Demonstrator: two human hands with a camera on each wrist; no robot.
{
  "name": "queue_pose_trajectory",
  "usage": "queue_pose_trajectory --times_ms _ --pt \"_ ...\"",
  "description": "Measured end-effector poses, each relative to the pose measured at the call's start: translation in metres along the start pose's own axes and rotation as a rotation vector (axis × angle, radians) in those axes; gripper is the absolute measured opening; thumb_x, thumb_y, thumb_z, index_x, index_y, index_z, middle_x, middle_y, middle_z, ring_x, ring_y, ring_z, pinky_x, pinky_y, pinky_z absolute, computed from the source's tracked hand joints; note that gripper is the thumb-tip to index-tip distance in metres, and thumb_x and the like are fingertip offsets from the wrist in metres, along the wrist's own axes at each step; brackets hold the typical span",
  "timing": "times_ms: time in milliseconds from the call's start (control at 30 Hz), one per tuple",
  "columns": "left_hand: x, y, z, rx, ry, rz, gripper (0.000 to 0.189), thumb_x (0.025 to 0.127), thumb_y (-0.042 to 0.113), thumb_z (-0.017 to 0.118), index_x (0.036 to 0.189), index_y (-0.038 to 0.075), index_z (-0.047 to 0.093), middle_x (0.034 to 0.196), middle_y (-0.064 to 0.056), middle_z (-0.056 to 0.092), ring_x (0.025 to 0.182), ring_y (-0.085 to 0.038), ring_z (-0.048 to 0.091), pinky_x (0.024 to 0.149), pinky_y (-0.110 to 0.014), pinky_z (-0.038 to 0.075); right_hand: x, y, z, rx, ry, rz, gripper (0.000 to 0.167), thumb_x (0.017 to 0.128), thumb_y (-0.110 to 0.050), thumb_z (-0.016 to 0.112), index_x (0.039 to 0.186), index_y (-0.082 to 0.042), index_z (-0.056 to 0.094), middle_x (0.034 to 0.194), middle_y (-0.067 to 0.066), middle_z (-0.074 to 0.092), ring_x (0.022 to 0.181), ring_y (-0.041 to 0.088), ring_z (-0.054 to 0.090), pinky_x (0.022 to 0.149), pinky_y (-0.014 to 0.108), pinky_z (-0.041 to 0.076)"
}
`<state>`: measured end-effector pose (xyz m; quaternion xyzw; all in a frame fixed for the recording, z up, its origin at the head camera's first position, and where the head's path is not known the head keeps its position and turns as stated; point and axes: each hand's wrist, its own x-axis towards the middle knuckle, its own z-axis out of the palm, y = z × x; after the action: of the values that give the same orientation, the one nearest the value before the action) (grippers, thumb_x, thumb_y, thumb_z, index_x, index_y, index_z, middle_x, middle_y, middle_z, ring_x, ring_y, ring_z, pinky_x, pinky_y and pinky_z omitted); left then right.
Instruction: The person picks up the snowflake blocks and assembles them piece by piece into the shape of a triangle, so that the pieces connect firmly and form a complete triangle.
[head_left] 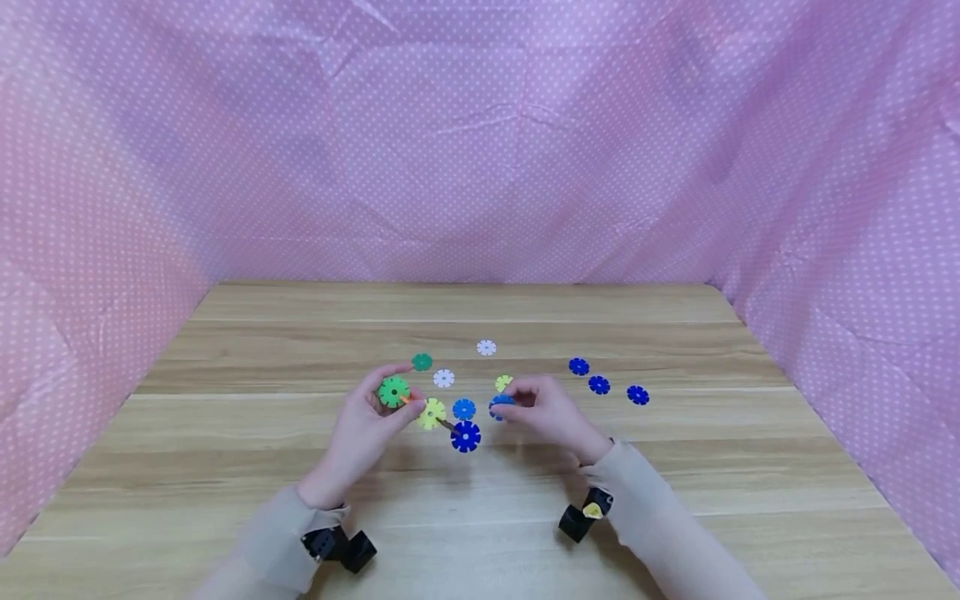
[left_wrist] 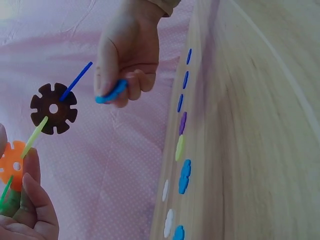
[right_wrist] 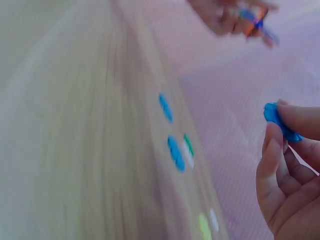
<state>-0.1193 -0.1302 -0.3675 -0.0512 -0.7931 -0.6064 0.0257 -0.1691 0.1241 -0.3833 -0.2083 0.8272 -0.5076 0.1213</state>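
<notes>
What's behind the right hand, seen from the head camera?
A yellow disc peeks out past the right hand; its covered part, and anything else behind, cannot be seen there.

Smooth plastic-looking discs [head_left: 599,385], faintly glossy wood-grain tabletop [head_left: 465,533], matt creased cloth backdrop [head_left: 480,183].

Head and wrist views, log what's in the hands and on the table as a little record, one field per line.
Left hand: holds a chain of notched discs, raised above the table
Chain order: green disc, orange disc, yellow disc, brown disc, dark-blue disc
Right hand: pinches a light-blue disc, apart from the chain
Table, right side: three dark-blue discs
Table, middle: includes two white discs and a loose green disc
Purple piece: on table, seen only in left wrist view
Backdrop: pink dotted cloth
</notes>
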Motion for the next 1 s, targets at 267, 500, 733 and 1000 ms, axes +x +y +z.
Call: queue_pose_trajectory --times_ms 267,500,733,1000 --pt "0.01 0.004 0.008 -0.033 -0.033 -0.004 0.044 0.089 0.011 0.065 0.13 0.013 0.049 0.101 -0.012 0.066 0.082 -0.011 0.063 0.073 -0.025 0.056 -0.014 -0.015 0.01 0.25 -0.061 0.085 0.017 0.087 -0.007 0.067 0.095 0.007 0.063 0.079 0.005 0.066 0.075 0.03 0.067 0.073 0.039 0.059" --pt "0.018 0.005 0.015 -0.044 -0.025 -0.02 0.043 0.089 0.015 0.067 0.129 0.015 0.05 0.102 -0.011 0.066 0.082 -0.012 0.062 0.071 -0.031 0.056 -0.015 -0.017 0.012 0.354 -0.065 0.117 0.017 0.085 -0.006 0.069 0.094 0.007 0.062 0.076 0.002 0.07 0.069 0.018 0.068 0.07 0.033 0.059" --pt "0.021 0.008 0.023 -0.166 -0.047 0.008 0.059 0.088 0.002 0.063 0.141 0.008 0.037 0.124 -0.016 0.059 0.089 -0.007 0.064 0.078 -0.02 0.055 -0.014 -0.018 0.017 0.498 -0.045 0.149 0.01 0.082 -0.002 0.07 0.084 -0.003 0.06 0.075 -0.001 0.069 0.072 0.01 0.069 0.074 0.032 0.059" --pt "0.009 0.012 0.033 -0.163 -0.127 -0.076 0.048 0.091 0.003 0.059 0.135 0.0 0.04 0.116 -0.019 0.059 0.097 -0.024 0.065 0.086 -0.033 0.055 -0.013 -0.021 0.02 0.566 0.084 0.133 0.013 0.085 -0.001 0.066 0.081 -0.009 0.057 0.075 -0.002 0.067 0.072 0.009 0.068 0.075 0.027 0.058"
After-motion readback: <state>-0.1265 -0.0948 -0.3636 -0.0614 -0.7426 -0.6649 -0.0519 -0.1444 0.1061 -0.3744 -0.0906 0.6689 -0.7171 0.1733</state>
